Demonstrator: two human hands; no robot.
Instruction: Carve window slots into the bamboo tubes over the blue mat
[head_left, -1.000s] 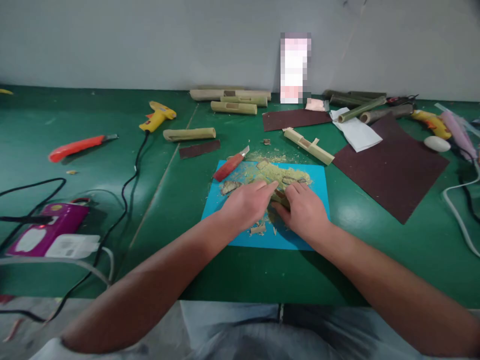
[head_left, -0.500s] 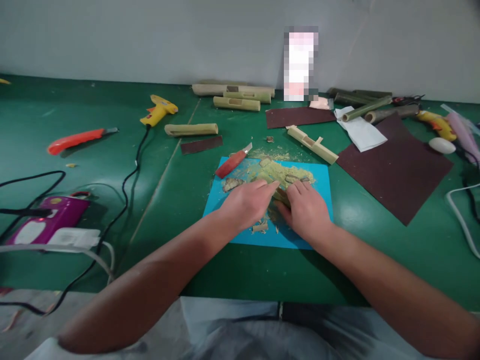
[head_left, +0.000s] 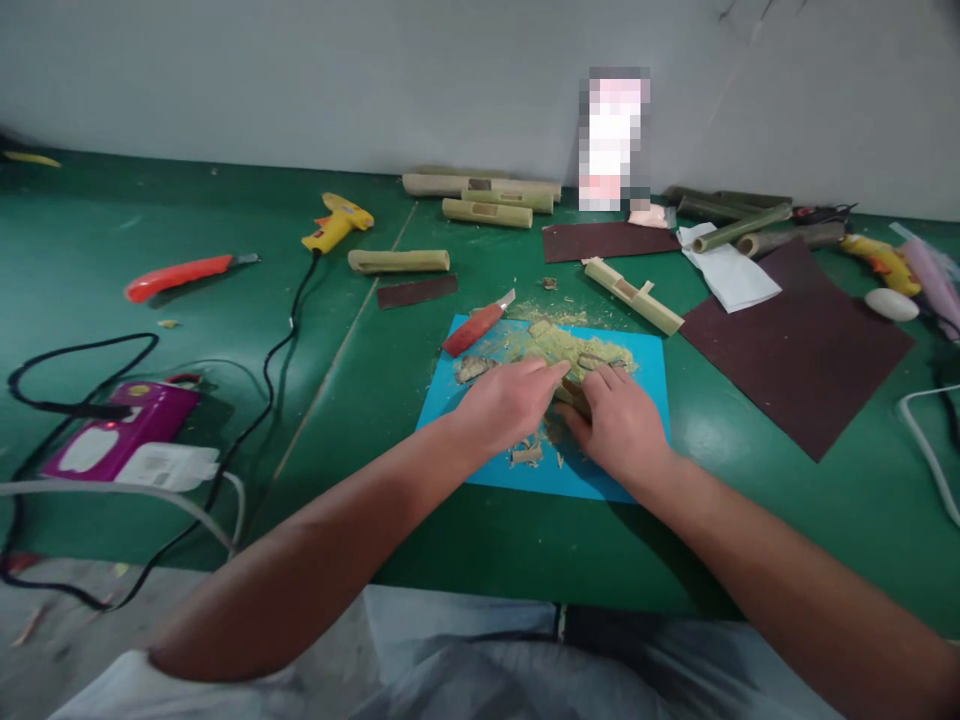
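Both my hands rest close together on a blue sheet (head_left: 645, 350) on the green table. My left hand (head_left: 510, 405) and my right hand (head_left: 619, 425) are closed around a short brownish-green bamboo piece (head_left: 574, 395), mostly hidden between them. A heap of yellowish bamboo shavings (head_left: 570, 345) lies on the sheet just beyond my fingers. A red-handled knife (head_left: 476, 325) lies at the sheet's far left corner, its blade pointing away. Small bamboo chips (head_left: 525, 455) lie under my left wrist.
Bamboo tubes (head_left: 480, 190) lie along the wall, one (head_left: 397, 262) nearer, a notched one (head_left: 634, 295) by the sheet. Brown sandpaper sheets (head_left: 795, 345) lie right. Left are a yellow glue gun (head_left: 334, 222), an orange cutter (head_left: 180, 275), black cables and a purple device (head_left: 124, 440).
My hands stay pressed on the bamboo piece over the blue sheet, shifting only slightly. The camera has turned a little to the left and everything slides rightward in view.
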